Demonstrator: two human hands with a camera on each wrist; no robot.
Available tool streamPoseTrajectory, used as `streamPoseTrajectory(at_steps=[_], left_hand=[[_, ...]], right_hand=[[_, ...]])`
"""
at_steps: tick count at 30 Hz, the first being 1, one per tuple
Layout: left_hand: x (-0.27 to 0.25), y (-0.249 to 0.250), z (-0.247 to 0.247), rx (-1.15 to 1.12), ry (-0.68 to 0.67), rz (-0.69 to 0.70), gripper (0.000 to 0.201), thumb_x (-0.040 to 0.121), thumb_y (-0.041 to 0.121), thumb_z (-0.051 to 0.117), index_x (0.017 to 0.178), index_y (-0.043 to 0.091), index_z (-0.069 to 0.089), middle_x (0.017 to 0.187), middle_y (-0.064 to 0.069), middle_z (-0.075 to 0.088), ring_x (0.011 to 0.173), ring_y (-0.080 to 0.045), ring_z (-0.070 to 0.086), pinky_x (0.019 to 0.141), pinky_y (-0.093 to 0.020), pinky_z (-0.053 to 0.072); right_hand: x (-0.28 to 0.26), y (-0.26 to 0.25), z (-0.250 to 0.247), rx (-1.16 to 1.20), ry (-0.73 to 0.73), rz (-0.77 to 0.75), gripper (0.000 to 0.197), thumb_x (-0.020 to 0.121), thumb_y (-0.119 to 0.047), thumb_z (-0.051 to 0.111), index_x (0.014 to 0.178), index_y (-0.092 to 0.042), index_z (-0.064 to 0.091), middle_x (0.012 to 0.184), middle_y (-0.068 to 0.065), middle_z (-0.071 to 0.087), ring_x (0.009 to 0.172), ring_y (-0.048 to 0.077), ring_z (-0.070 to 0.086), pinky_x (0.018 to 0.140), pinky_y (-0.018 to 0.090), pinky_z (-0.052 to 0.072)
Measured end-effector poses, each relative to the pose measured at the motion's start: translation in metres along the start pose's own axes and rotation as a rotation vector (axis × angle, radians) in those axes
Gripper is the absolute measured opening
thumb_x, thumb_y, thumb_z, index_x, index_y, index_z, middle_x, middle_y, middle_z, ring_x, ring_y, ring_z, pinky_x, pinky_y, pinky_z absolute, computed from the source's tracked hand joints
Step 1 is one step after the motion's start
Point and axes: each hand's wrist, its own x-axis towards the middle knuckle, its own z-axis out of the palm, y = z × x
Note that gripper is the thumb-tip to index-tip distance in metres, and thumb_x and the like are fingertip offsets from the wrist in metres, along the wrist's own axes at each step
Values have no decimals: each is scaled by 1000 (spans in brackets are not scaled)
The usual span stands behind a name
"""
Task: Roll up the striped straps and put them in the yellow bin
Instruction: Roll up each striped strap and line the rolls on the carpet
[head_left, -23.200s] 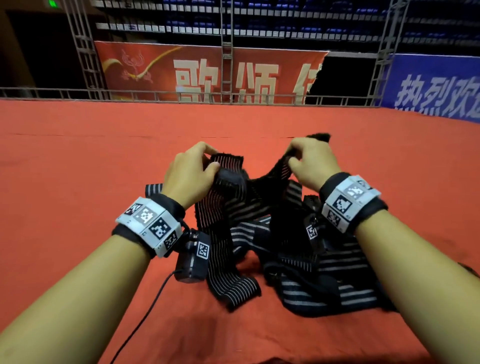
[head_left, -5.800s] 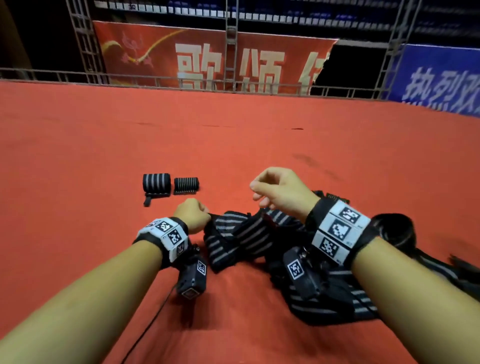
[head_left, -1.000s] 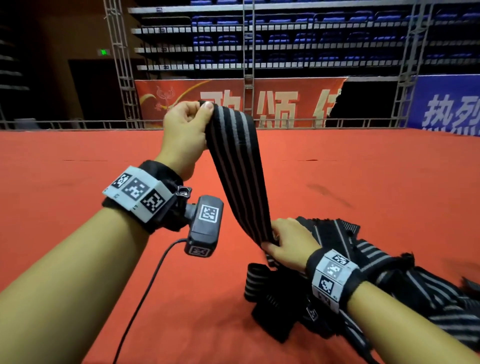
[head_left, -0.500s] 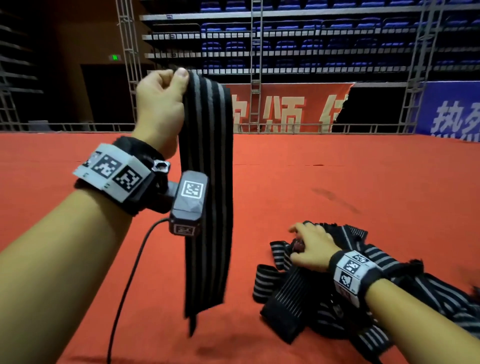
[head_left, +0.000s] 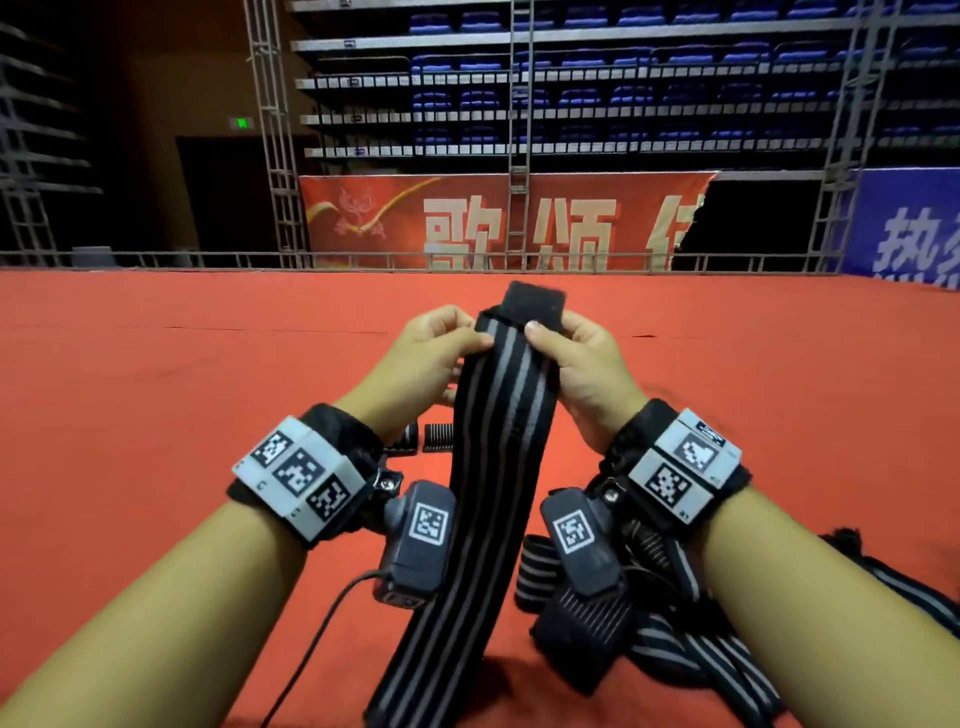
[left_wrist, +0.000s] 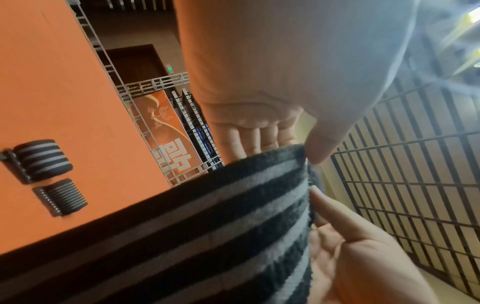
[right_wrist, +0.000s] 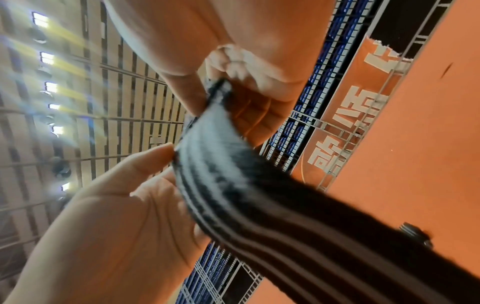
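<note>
A long black strap with grey stripes (head_left: 498, 441) hangs from both hands at chest height, and its lower end trails onto the red carpet. My left hand (head_left: 467, 340) pinches the strap's top left edge, thumb on the near face. My right hand (head_left: 540, 332) pinches the top right edge, just below a plain black end tab (head_left: 535, 301). The left wrist view shows my left thumb (left_wrist: 319, 152) on the strap (left_wrist: 207, 226). In the right wrist view the strap (right_wrist: 259, 195) bends between both hands. The yellow bin is not in view.
A loose pile of striped straps (head_left: 665, 639) lies on the carpet at lower right. Two rolled straps (left_wrist: 41, 158) (left_wrist: 61, 197) sit on the carpet beyond my left wrist. A black cable (head_left: 311, 644) runs from the left wrist camera. A metal railing (head_left: 363, 260) borders the red floor's far edge.
My left hand has come down from head height with the strap. My right hand left the pile and took hold of the strap's top end beside the left.
</note>
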Motion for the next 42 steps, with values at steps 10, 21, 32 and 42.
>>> streamPoseTrajectory(at_steps=[10,21,32,42], left_hand=[[4,-4,11,107,28,107,11,99,13,55,88,10,58,78,-3,62,69,-13,58,63,-27,49],[-14,45,3,-126,-170,111,17,87,23,66,99,16,55,92,-20,53,83,-32,45,62,-30,37],[-23,51,-6,89,-143,132,4,96,12,59,99,13,57,78,6,67,63,-6,67,50,-22,52],[10,-69,7,320,-38,26,14,98,9,55,87,17,57,77,-5,60,53,-2,52,54,-17,43]], right_hand=[[-12,2,-6,-223,-151,-199,30,88,-4,54,110,-21,63,101,-2,70,93,7,66,83,23,50],[-28,-63,-7,-98,-293,-179,28,97,-1,50,124,5,56,110,18,66,93,22,66,83,30,56],[-33,-63,-3,-164,-345,-138,30,97,-1,49,126,0,55,108,14,65,90,20,66,78,29,57],[-3,38,-39,-620,-276,33,25,91,0,59,73,-16,54,56,-2,53,48,6,46,51,24,37]])
